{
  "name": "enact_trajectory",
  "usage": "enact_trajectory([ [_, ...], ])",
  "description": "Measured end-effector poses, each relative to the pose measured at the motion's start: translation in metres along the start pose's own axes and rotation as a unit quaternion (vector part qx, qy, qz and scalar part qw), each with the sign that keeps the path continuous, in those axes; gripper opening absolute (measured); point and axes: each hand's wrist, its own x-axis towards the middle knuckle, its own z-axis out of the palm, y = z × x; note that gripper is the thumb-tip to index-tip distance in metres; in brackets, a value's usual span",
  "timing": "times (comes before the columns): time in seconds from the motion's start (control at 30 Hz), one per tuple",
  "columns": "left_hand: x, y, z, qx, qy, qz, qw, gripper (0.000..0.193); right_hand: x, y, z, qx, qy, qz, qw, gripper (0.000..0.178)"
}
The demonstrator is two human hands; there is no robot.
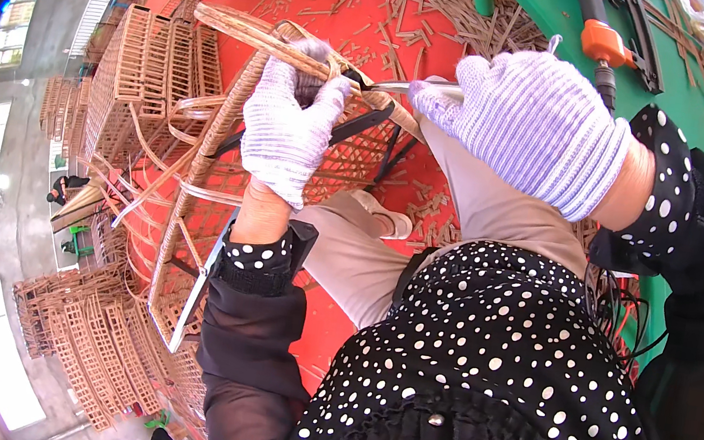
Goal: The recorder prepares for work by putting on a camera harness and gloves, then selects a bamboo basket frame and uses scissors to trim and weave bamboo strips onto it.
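Note:
My left hand [293,125], in a purple-and-white striped knit glove, is closed on the corner of a wicker frame [219,123] that stands in front of my lap. Tan woven strands wrap its rim, and black bars show inside it. In the same kind of glove, my right hand [535,124] grips a slender metal tool [390,86]. Its pointed tip meets the rim beside my left fingers, at a dark spot. The fist hides the tool's handle, though a small metal end sticks out above the knuckles. Loose pale strands [146,198] hang from the frame's left side.
At the upper right, an orange and black power drill [604,44] lies on a green table [674,104]. Cut strips [456,8] litter the red floor. Stacked wicker baskets [135,60] stand to the left, with more [101,346] at the lower left. Black cables [628,321] hang by my right side.

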Motion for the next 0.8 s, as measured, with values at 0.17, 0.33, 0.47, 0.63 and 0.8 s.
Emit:
enact_trajectory([
  [0.17, 0.002, -0.002, -0.004, -0.021, 0.001, -0.064, 0.998, 0.031, -0.008, -0.004, 0.001, -0.026, -0.012, 0.023, 0.999, 0.031],
  [0.33, -0.007, 0.002, 0.005, -0.011, 0.061, -0.028, 0.998, 0.072, -0.006, -0.001, 0.000, -0.008, -0.020, 0.021, 1.000, 0.030],
  [0.47, -0.015, 0.005, 0.012, 0.091, 0.188, -0.011, 0.978, 0.092, -0.004, -0.001, 0.000, 0.006, -0.015, 0.021, 1.000, 0.029],
  [0.63, -0.010, 0.009, 0.002, 0.440, 0.174, 0.237, 0.849, 0.064, -0.004, 0.000, 0.000, 0.001, -0.011, 0.020, 1.000, 0.027],
  [0.8, 0.002, 0.017, -0.014, 0.602, 0.025, 0.319, 0.731, 0.024, -0.002, 0.000, -0.002, 0.008, -0.004, 0.013, 1.000, 0.025],
])
